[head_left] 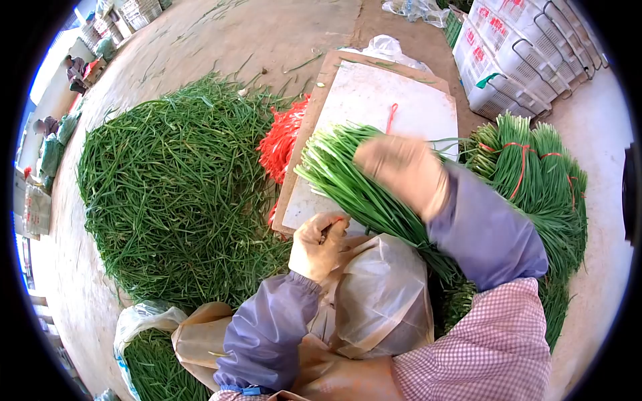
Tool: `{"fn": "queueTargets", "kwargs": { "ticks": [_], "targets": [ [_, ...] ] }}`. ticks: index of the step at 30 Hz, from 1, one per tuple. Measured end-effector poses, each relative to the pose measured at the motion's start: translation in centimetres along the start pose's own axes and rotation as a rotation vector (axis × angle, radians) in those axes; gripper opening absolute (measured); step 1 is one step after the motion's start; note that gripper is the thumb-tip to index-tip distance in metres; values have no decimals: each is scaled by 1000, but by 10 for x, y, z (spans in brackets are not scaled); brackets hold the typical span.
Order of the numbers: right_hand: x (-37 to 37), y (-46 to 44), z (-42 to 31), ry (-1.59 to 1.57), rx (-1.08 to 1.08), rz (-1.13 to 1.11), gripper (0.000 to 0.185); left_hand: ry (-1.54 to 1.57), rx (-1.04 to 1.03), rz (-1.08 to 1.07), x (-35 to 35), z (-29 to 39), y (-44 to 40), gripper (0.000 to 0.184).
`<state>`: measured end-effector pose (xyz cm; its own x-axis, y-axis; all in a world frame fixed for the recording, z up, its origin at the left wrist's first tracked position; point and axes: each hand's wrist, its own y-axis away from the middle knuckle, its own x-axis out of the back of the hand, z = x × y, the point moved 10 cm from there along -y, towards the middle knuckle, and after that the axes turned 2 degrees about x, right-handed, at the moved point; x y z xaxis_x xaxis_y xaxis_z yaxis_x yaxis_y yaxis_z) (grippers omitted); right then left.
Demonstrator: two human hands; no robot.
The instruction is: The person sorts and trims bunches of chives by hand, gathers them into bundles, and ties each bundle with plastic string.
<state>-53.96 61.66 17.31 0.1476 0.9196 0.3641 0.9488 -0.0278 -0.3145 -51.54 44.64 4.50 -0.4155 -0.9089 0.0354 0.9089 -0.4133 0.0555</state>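
A bundle of long green chives [374, 190] lies slantwise over the white-topped board [361, 90], pale ends toward the upper left. My right hand [404, 170], gloved and smeared by motion, is over the bundle; its fingers do not show clearly. Near the board's lower edge, my left hand [319, 246] is closed, with a bit of red strip at its fingertips. Another red tie [392, 117] lies on the board above the bundle. Left of the board is a heap of red strips [284, 137].
A large heap of loose chives [180, 180] covers the floor at left. Bundles tied in red [521, 167] are stacked at right. White plastic crates [511, 53] stand behind them. A plastic bag [144, 317] of greens is at lower left. Two people sit far left.
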Motion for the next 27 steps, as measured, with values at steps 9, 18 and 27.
{"fn": "queueTargets", "kwargs": {
  "ticks": [9, 18, 27],
  "targets": [
    [86, -82, 202, 967, -614, -178, 35, -76, 88, 39, 16, -13, 12, 8],
    [97, -49, 193, 1023, -484, -152, 22, 143, 297, 96, 23, -28, 20, 14],
    [64, -7, 140, -223, -302, 211, 13, -464, -507, 141, 8, 97, 12, 10]
  ]
}}
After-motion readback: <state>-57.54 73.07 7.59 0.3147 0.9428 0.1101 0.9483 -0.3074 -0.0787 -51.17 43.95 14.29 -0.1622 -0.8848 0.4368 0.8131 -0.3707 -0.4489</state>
